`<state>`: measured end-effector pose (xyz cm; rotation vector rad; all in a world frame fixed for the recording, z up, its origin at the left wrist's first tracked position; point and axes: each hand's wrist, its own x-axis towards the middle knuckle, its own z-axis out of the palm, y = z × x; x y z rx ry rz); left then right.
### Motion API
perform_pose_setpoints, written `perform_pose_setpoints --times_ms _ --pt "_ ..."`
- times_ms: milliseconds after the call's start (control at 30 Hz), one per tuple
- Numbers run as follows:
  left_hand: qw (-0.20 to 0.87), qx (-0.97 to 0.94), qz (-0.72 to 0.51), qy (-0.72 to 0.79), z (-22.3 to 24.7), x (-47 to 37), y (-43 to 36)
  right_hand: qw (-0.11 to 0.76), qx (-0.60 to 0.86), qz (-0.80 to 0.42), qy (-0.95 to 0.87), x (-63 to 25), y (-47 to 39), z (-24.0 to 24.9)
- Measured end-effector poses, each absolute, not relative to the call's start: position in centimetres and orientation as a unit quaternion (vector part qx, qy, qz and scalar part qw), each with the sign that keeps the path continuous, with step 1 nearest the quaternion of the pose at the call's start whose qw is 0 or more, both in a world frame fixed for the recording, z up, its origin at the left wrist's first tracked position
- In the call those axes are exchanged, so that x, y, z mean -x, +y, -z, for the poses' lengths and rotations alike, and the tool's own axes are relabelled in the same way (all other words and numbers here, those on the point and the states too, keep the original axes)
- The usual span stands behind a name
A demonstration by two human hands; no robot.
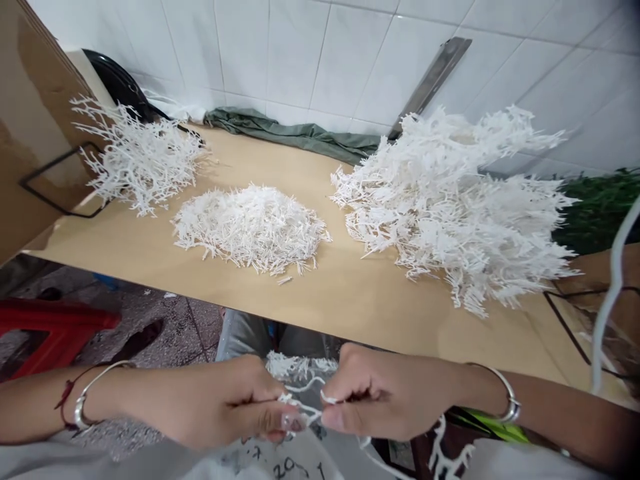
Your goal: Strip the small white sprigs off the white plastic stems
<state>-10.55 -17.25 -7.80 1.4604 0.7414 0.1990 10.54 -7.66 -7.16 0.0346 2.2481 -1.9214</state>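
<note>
My left hand (235,403) and my right hand (385,393) meet low in the middle of the head view, both closed in a pinch. Between their fingertips runs a thin white branching strand (306,405), gripped at either side; its material is unclear. Below my right hand dangles another length of white branching strand (445,453). Just behind my hands, a clump of white pieces (295,365) lies over my lap. Past them, a low heap of short white pieces (255,227) rests on the tan tabletop (280,303).
A tall pile of white branching clusters (465,207) stands at right, a smaller bunch (145,160) at left. Along the tiled wall lie a green cloth (295,133) and a leaning metal bar (433,83). A red stool (55,333) is at lower left, a white cable (613,287) at right.
</note>
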Motion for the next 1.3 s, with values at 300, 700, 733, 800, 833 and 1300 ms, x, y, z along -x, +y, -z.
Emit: perform_pose_setpoints --times_ms 300,700,733,800,833,1300 --pt "0.536 -0.686 -0.126 0.475 4.4 15.6 -16.3 -0.031 -0.125 0.638 0.759 -14.0 -4.5 6.0" --pt "-0.065 -0.796 -0.174 0.577 8.8 17.8 -0.1 -0.135 -0.225 0.665 0.699 -11.0 0.4 8.2" --pt "-0.062 -0.798 -0.19 0.569 8.7 17.8 0.2 -0.131 -0.223 0.641 0.723 -10.9 0.5 8.0" --pt "-0.03 -0.812 -0.24 0.531 8.1 17.4 0.1 -0.124 -0.215 0.59 0.768 -10.8 0.7 7.4" --pt "0.015 -0.828 -0.264 0.494 7.6 17.0 -0.3 -0.121 -0.214 0.571 0.783 -10.8 0.8 7.2" --pt "0.577 -0.696 -0.208 0.374 7.0 12.6 -5.6 -0.103 -0.255 0.569 0.775 -8.2 -0.1 7.3"
